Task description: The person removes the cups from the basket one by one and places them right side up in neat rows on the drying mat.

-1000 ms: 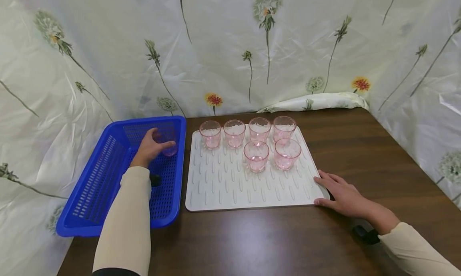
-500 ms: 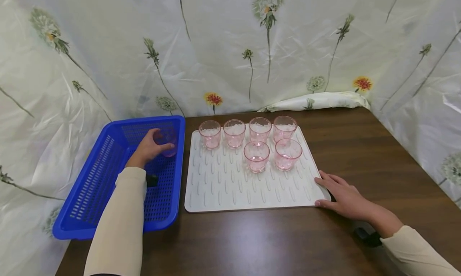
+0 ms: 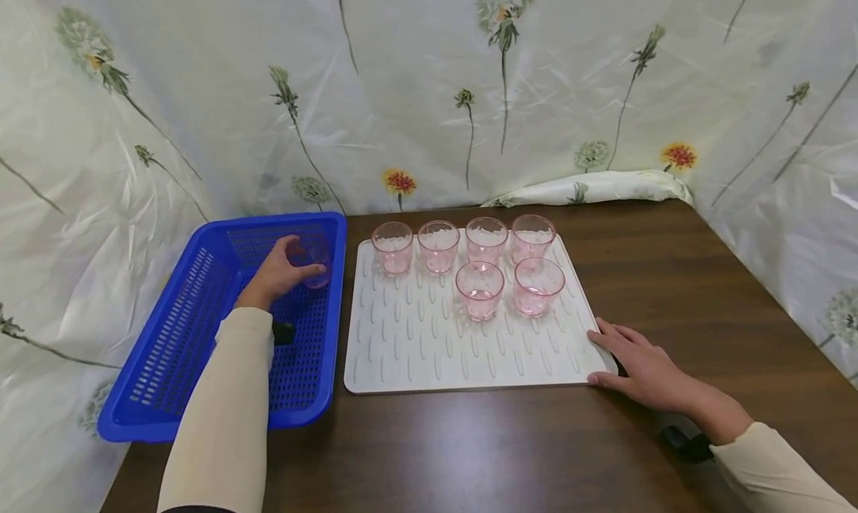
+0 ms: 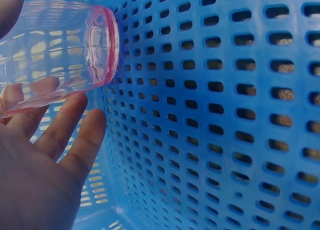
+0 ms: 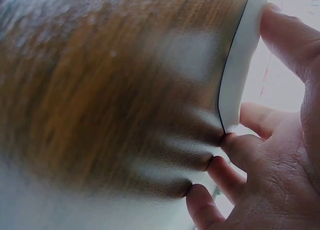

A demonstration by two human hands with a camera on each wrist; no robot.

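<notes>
My left hand [image 3: 274, 273] reaches into the blue plastic basket [image 3: 335, 312] and holds a clear pink glass [image 3: 315, 256] between thumb and fingers. In the left wrist view that glass [image 4: 75, 50] lies sideways across the picture, its pink end close to the perforated basket surface [image 4: 200, 110]. My right hand [image 3: 643, 368] rests at the front right corner of a white draining tray [image 3: 402, 357], thumb and fingertips touching its edge. The right wrist view has the tray edge [image 5: 240, 65] against the thumb and a finger, with other fingertips on the table.
Several pink glasses stand upright on the tray, a back row including one glass [image 3: 392, 249] at the left and a front pair including another glass [image 3: 479, 291]. Dark wooden table [image 3: 469, 453] lies beneath. Flower-printed cloth [image 3: 402, 88] hangs behind and at both sides.
The head view has shifted slightly. The left hand keeps its grip on the glass in the basket, and the right hand stays at the tray corner.
</notes>
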